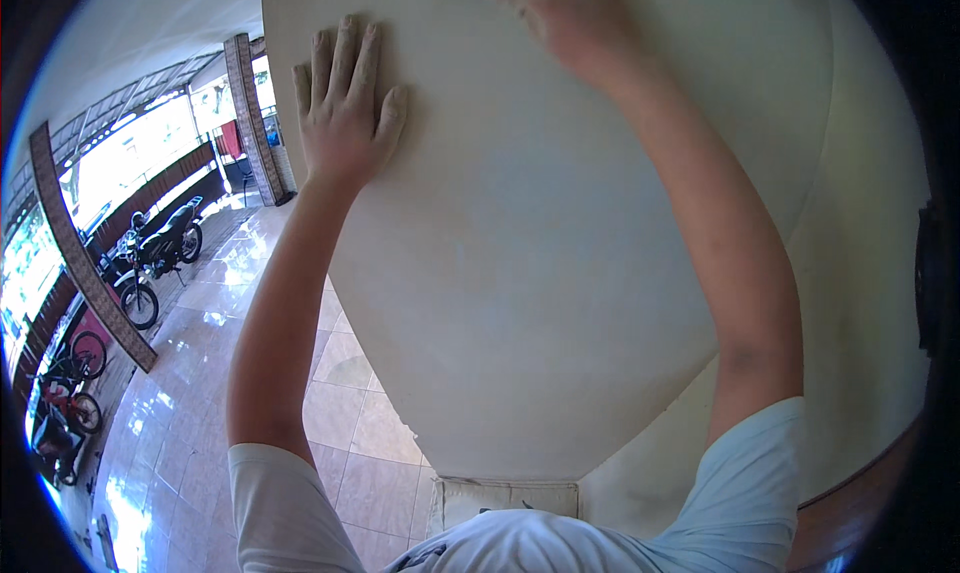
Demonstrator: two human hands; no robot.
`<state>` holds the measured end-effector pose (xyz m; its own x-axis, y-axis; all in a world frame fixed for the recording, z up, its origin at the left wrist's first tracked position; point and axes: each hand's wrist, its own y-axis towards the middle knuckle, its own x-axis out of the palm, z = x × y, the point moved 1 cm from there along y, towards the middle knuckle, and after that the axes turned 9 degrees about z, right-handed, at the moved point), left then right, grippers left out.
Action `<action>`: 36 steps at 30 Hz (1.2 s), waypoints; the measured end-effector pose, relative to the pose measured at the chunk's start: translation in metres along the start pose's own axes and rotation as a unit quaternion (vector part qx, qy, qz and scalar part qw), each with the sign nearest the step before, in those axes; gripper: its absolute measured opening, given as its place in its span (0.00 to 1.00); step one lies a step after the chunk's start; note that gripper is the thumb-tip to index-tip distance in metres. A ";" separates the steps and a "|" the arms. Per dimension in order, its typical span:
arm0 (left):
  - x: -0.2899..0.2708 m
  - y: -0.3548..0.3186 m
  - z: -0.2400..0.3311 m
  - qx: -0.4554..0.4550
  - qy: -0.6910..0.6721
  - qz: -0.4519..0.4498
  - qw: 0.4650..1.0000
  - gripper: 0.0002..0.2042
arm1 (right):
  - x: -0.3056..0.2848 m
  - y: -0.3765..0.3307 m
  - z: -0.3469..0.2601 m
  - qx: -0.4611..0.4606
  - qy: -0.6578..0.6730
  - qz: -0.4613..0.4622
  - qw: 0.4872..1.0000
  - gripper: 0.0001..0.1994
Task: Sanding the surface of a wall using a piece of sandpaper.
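Left hand (pixel 342 108) flat, fingers spread, pressed on the cream pillar (pixel 540 273) — nothing grasped. Right hand (pixel 560 18) higher up on the same face, blurred — can't tell its grip. Pillar is upright, straight ahead, probably rigid, smooth, fixed; only palms bear on it. Motorbikes (pixel 150 258) well off left.

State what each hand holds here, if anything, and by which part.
Neither hand grips anything. The left hand lies flat, fingers spread, on the cream wall; the right hand, blurred, also rests against it higher up.
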<state>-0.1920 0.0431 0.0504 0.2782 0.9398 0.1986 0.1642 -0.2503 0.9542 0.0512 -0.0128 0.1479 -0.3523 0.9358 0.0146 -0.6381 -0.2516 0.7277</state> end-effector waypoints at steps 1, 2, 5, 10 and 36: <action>-0.003 -0.005 0.001 0.001 0.000 -0.002 1.000 0.30 | -0.012 0.011 -0.006 0.002 0.001 0.000 1.000 0.25; -0.006 -0.010 0.000 0.003 0.007 -0.009 1.000 0.30 | -0.021 0.022 -0.018 0.055 -0.039 -0.109 0.992 0.24; -0.014 -0.023 0.005 -0.004 0.006 -0.030 1.000 0.31 | 0.013 -0.023 -0.045 0.028 -0.058 -0.140 0.988 0.23; -0.033 -0.088 0.015 -0.013 0.008 -0.086 0.996 0.32 | 0.018 -0.123 -0.122 -0.035 0.029 -0.126 0.991 0.24; -0.201 -0.379 0.268 -0.387 -0.412 -0.626 0.538 0.26 | -0.147 -0.417 -0.309 0.590 0.453 -0.391 0.542 0.14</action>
<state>-0.0568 -0.1132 -0.4108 0.7848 -0.2417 -0.5706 0.3562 0.9295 0.0961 0.1577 -0.1220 -0.3692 -0.8231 0.0035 -0.5679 -0.1398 0.9680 0.2085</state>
